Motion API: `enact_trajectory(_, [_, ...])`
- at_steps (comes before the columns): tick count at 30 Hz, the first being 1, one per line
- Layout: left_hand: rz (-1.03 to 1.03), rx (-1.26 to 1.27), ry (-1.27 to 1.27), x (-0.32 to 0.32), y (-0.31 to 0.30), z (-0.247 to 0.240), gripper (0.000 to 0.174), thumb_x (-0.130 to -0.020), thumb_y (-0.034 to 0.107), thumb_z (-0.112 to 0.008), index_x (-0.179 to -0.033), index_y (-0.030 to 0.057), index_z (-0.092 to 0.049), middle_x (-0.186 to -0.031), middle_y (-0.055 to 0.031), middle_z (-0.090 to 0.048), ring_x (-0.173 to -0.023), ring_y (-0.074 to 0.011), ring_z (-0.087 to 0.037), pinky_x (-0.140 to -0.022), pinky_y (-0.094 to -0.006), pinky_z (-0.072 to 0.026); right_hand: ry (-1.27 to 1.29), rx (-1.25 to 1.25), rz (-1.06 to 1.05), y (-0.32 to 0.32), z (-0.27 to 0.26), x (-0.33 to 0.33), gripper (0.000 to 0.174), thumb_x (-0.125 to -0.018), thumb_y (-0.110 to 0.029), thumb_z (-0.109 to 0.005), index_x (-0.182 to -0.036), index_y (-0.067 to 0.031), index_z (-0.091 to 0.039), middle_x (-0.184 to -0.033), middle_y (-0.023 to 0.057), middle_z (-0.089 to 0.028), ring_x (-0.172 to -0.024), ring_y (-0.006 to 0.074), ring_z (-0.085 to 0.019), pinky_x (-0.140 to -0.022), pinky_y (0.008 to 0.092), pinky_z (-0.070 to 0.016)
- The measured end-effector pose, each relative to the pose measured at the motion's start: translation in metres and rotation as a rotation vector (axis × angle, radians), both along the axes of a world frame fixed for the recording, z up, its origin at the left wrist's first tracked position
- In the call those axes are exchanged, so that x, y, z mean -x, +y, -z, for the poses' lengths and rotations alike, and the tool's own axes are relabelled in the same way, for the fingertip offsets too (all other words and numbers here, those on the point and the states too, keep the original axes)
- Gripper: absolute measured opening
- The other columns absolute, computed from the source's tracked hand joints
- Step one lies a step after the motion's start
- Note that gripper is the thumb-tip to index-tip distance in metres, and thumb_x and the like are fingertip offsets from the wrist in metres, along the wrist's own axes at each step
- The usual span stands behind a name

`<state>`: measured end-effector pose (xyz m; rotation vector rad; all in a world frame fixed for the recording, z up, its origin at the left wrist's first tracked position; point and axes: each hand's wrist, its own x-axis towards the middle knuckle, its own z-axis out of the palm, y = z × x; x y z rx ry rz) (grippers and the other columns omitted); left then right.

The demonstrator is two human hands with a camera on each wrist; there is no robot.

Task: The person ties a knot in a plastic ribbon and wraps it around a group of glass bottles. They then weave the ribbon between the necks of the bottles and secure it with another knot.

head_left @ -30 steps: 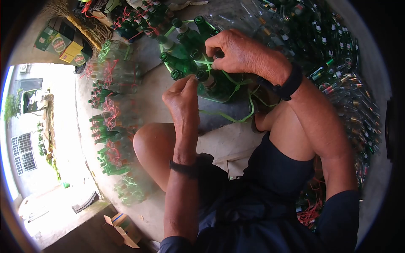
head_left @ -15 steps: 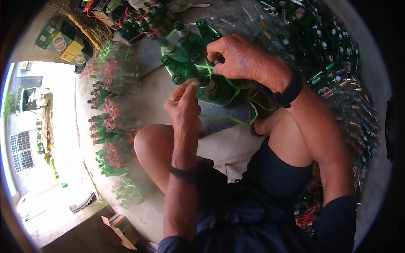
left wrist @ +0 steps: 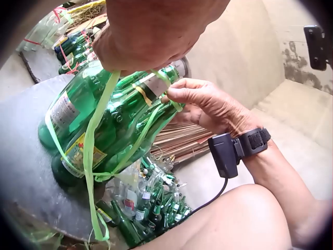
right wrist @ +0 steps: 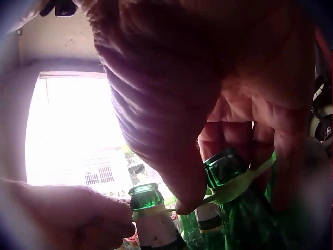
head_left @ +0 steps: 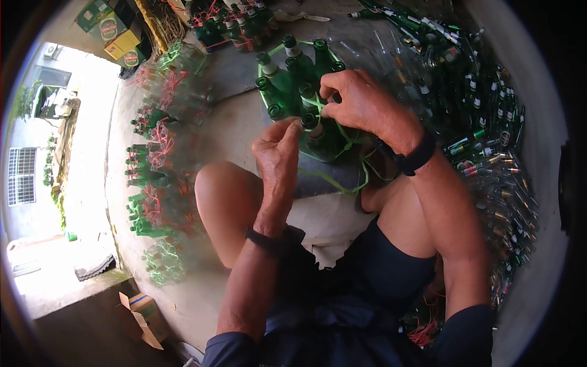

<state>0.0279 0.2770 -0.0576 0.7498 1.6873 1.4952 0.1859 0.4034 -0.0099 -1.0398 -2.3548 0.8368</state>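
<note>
Several green bottles (head_left: pixel 293 76) stand bunched on a dark round surface, with a light green strap (head_left: pixel 262 67) around their necks. My left hand (head_left: pixel 278 153) pinches the strap with thumb and forefinger beside the nearest bottle neck. Across the bunch, my right hand (head_left: pixel 367 107) pinches the strap with curled fingers near another neck. In the right wrist view the strap (right wrist: pixel 234 188) crosses between two bottle necks at my right thumb. A long tail of strap (left wrist: pixel 92 140) hangs down the bunch's side in the left wrist view.
Tied bundles of bottles (head_left: pixel 150 165) line the floor at left. A heap of loose bottles (head_left: pixel 489 104) lies at right. An open cardboard box (head_left: pixel 147 318) sits at lower left, and beer cartons (head_left: pixel 110 30) stand at upper left.
The head view has shifted, so bottles and hands appear a little farther right. Both hands keep their pinch on the strap, with little movement relative to the bottles.
</note>
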Motion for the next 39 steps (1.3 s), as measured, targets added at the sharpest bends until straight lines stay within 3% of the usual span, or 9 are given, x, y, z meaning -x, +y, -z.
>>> enact_trajectory(2, [-0.036,-0.092,-0.072,-0.006,-0.004,0.005,0.023,-0.094,0.016,-0.075,-0.11,-0.0003,-0.077,-0.077,0.0063,-0.062,-0.057,-0.0003,-0.04,-0.05,-0.0201,-0.028,-0.001,-0.011,-0.001,-0.001,0.001,0.0,0.024,-0.075,-0.01,-0.08,-0.092,0.0015,-0.067,-0.083,0.0169,-0.07,-0.079,0.0336,-0.069,-0.073,0.0415,-0.0527])
enact_trajectory(14, [-0.102,-0.182,-0.108,-0.023,-0.023,-0.001,0.018,-0.098,0.015,-0.072,-0.111,0.0024,-0.074,-0.081,0.0062,-0.063,-0.068,-0.0007,-0.046,-0.058,-0.0197,-0.0334,-0.064,-0.004,-0.034,-0.001,-0.008,-0.004,0.024,-0.077,-0.008,-0.08,-0.094,0.002,-0.066,-0.086,0.0152,-0.071,-0.083,0.0284,-0.07,-0.074,0.04,-0.0525])
enact_trajectory(16, [-0.125,-0.14,-0.148,-0.024,-0.024,0.0,0.017,-0.097,0.014,-0.073,-0.11,0.0021,-0.074,-0.079,0.0067,-0.062,-0.064,0.0,-0.045,-0.054,-0.019,-0.0324,-0.081,-0.001,-0.037,0.0,-0.009,-0.004,0.025,-0.077,-0.008,-0.08,-0.095,0.0021,-0.067,-0.085,0.0149,-0.071,-0.084,0.0274,-0.07,-0.075,0.0395,-0.0527])
enact_trajectory(18, [-0.136,-0.122,-0.226,-0.023,-0.024,0.003,0.018,-0.096,0.014,-0.073,-0.109,0.0021,-0.074,-0.078,0.0072,-0.062,-0.061,0.0004,-0.044,-0.052,-0.0186,-0.0316,-0.016,-0.023,-0.071,0.0,-0.009,-0.005,0.024,-0.078,-0.015,-0.078,-0.095,-0.0006,-0.068,-0.086,0.0189,-0.069,-0.083,0.0385,-0.068,-0.075,0.0435,-0.0532])
enact_trajectory(22, [-0.144,-0.089,-0.325,-0.023,-0.026,0.002,0.019,-0.095,0.016,-0.074,-0.108,0.0022,-0.074,-0.074,0.0089,-0.059,-0.054,0.0012,-0.04,-0.047,-0.0181,-0.0287,-0.007,-0.046,-0.107,0.0,-0.009,-0.005,0.023,-0.079,-0.013,-0.079,-0.096,-0.0008,-0.068,-0.087,0.0173,-0.069,-0.082,0.036,-0.068,-0.075,0.0424,-0.0531])
enact_trajectory(32, [-0.067,-0.035,-0.375,-0.012,-0.02,0.012,0.022,-0.096,0.018,-0.073,-0.108,0.0009,-0.074,-0.077,0.0091,-0.06,-0.057,0.0012,-0.039,-0.049,-0.0176,-0.0269,-0.023,-0.094,-0.189,0.001,-0.022,-0.009,0.021,-0.083,-0.009,-0.075,-0.101,0.0004,-0.068,-0.093,0.0163,-0.07,-0.084,0.0323,-0.068,-0.075,0.0405,-0.053])
enact_trajectory(35, [-0.018,-0.058,-0.374,-0.009,-0.016,0.013,0.021,-0.095,0.018,-0.073,-0.108,0.0008,-0.074,-0.079,0.0081,-0.062,-0.059,0.0009,-0.041,-0.051,-0.0179,-0.0286,-0.011,-0.12,-0.113,-0.002,-0.029,-0.007,0.017,-0.087,-0.008,-0.071,-0.102,0.0,-0.069,-0.094,0.016,-0.07,-0.085,0.0322,-0.068,-0.075,0.0398,-0.0536])
enact_trajectory(37, [-0.017,-0.027,-0.331,-0.008,-0.014,0.013,0.022,-0.095,0.012,-0.071,-0.108,-0.0059,-0.073,-0.091,-0.0007,-0.071,-0.079,-0.0053,-0.06,-0.068,-0.0213,-0.0464,0.031,-0.108,-0.057,-0.004,-0.033,-0.002,0.015,-0.089,-0.007,-0.069,-0.102,-0.0002,-0.069,-0.094,0.0155,-0.07,-0.085,0.0321,-0.069,-0.075,0.0392,-0.054])
enact_trajectory(39, [-0.024,-0.035,-0.321,-0.006,-0.012,0.015,0.021,-0.095,0.012,-0.071,-0.107,-0.0059,-0.074,-0.089,-0.0006,-0.071,-0.078,-0.0053,-0.059,-0.067,-0.0215,-0.0461,0.085,-0.103,-0.129,-0.004,-0.038,0.001,0.014,-0.091,0.001,-0.065,-0.105,0.0006,-0.069,-0.094,0.0113,-0.069,-0.083,0.0221,-0.067,-0.073,0.0314,-0.0528])
